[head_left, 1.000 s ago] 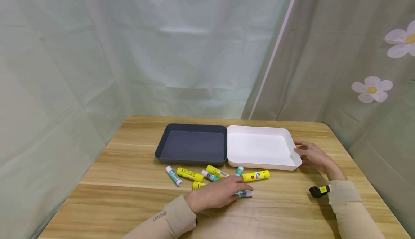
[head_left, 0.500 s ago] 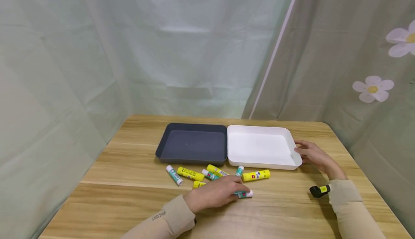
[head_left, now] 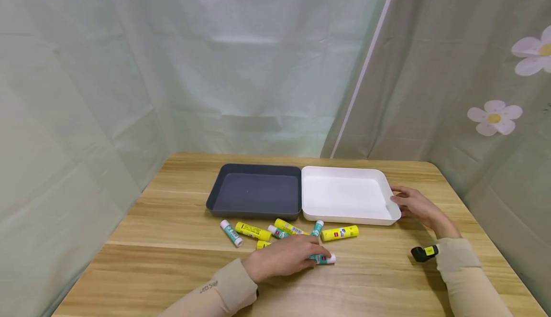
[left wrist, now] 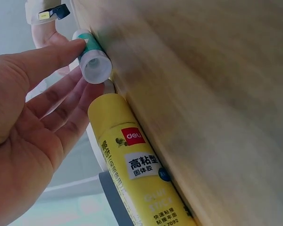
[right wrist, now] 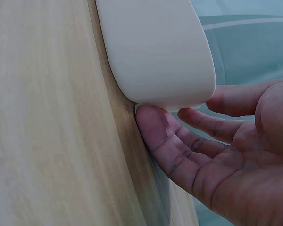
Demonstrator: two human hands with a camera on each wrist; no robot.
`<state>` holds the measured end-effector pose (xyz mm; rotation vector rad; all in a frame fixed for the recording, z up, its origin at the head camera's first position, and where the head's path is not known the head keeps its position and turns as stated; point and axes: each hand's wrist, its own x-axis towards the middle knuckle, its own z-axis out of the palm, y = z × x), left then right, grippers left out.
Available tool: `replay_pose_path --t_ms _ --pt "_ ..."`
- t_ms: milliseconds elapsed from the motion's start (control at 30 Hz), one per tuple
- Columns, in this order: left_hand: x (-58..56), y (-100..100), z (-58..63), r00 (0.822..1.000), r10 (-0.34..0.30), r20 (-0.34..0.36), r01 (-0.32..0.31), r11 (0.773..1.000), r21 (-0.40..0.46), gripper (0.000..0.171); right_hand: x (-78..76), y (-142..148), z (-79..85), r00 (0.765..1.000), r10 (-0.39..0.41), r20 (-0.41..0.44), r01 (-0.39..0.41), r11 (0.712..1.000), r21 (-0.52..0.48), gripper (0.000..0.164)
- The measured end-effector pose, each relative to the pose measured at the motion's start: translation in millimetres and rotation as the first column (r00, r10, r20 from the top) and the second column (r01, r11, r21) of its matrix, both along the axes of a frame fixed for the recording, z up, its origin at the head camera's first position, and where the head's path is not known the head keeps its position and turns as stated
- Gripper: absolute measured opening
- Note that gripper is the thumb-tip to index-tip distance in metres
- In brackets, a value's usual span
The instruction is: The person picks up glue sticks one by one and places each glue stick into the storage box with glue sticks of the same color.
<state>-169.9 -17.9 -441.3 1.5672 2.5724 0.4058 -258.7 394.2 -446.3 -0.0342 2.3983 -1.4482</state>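
My left hand [head_left: 286,256] is over a scatter of glue sticks in front of the trays. Its thumb and fingers pinch a green-and-white glue stick [head_left: 322,259], which lies on the wood. In the left wrist view, that green glue stick [left wrist: 90,49] sits between thumb and fingers, and a yellow glue stick [left wrist: 132,160] lies close by. At the right end of the white tray [head_left: 350,195] is my right hand [head_left: 417,207]. The right wrist view has its relaxed fingers [right wrist: 155,125] touching the tray's outer wall [right wrist: 160,56], with the thumb at the rim.
A dark grey tray [head_left: 258,192] adjoins the white one. Near their front edges lie yellow glue sticks [head_left: 253,231] and green ones [head_left: 231,233]; the left hand partly covers another yellow one. Curtains surround the wooden table [head_left: 163,231].
My left hand has shifted slightly left, and its thumb has come down onto the green-and-white glue stick. The right hand and both trays look unchanged.
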Motion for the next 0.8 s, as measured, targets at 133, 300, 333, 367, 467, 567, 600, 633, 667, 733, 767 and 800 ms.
replay_pose_path --t_ms 133,300,333,367,467,567,600,633,667,733,767,800 --pt "-0.1 0.0 -1.4 1.000 -0.003 0.001 0.003 1.000 -0.025 0.038 -0.3 1.2 -0.7 1.000 0.001 -0.001 -0.001 1.000 0.017 0.066" --pt "2.5 -2.8 -0.1 1.000 -0.002 -0.010 0.001 0.998 -0.055 0.048 -0.9 2.5 -2.2 1.000 -0.002 -0.002 0.002 1.000 0.027 0.065" --pt "2.9 -3.3 0.3 1.000 -0.008 -0.015 0.007 0.998 -0.055 0.049 -0.8 2.5 -2.3 1.000 -0.003 -0.002 0.003 1.000 0.027 0.064" --pt "3.2 -3.8 0.7 1.000 -0.012 -0.017 0.011 0.999 -0.051 0.050 -0.7 2.6 -2.3 1.000 -0.004 -0.002 0.004 1.000 0.025 0.064" --pt "2.8 -4.1 1.1 0.999 -0.031 -0.030 0.030 0.999 -0.037 0.051 -0.3 2.7 -2.2 1.000 -0.003 -0.004 0.003 1.000 0.022 0.064" --pt "1.7 -4.3 0.9 0.999 -0.038 -0.020 0.037 0.999 -0.025 0.049 -0.1 2.5 -1.7 1.000 -0.001 -0.004 0.001 1.000 0.020 0.064" --pt "1.2 -4.3 0.9 0.999 -0.034 -0.013 0.034 0.999 -0.022 0.048 0.0 2.1 -1.3 1.000 -0.003 -0.002 0.003 1.000 0.017 0.065" --pt "0.5 -4.6 0.9 1.000 -0.026 0.001 0.026 0.999 -0.019 0.047 0.0 1.8 -1.0 1.000 -0.006 0.001 0.006 1.000 0.016 0.065" --pt "-0.2 -4.7 1.2 1.000 -0.015 0.018 0.015 1.000 -0.017 0.046 -0.1 1.5 -0.9 1.000 -0.008 0.002 0.008 1.000 0.018 0.065" --pt "-2.0 -5.0 2.5 0.999 0.006 0.052 -0.005 1.000 -0.017 0.044 -0.3 0.7 -0.6 1.000 -0.008 0.004 0.008 1.000 0.019 0.065" --pt "-2.8 -5.2 3.5 0.998 0.016 0.059 -0.015 1.000 -0.017 0.043 -0.4 0.4 -0.4 1.000 -0.009 0.005 0.009 1.000 0.018 0.066" --pt "-3.9 -5.3 4.2 0.997 0.024 0.069 -0.023 1.000 -0.017 0.042 -0.5 0.2 -0.3 1.000 -0.011 0.006 0.011 1.000 0.017 0.066"
